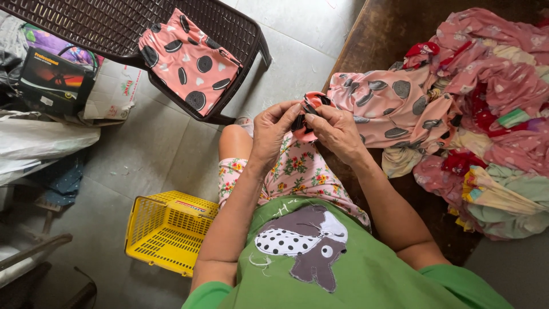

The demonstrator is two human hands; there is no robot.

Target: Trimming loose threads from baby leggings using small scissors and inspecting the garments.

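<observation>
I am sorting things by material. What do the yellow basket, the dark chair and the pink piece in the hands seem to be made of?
The yellow basket looks like moulded plastic: glossy, with a regular grid of holes. The dark chair also seems plastic, moulded in a woven pattern, though real cane cannot be ruled out. The pink piece, held by the left hand and the right hand, is soft printed cloth; it bunches and folds.

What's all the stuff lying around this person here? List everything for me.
Cloth piece: one, pink with dark round spots, pinched between both hands.
Spotted cloth: one, pink, on the table, right.
Cloth pile: one heap, pink, red, green, far right.
Table: one, dark brown, right.
Chair: one, dark brown, top left.
Folded cloth: one, pink spotted, on the chair.
Basket: one, yellow, on the floor.
Box: one, black, far left.
Left hand: grips the piece.
Right hand: grips the piece.
</observation>
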